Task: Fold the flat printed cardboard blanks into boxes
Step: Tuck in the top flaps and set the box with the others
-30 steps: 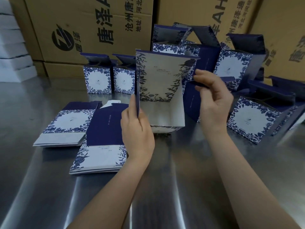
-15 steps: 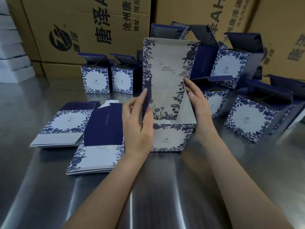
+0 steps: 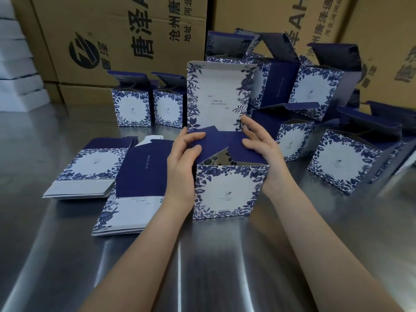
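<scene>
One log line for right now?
box: upright on table | left hand: pressing left flap inward | right hand: pressing right flap inward | lid: open

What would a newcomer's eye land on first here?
A half-folded blue floral box stands at centre, lid flap upright, with the left hand and right hand pressing its navy side flaps inward. Folded boxes crowd behind and to the right; stacks of flat blanks lie at left.
</scene>
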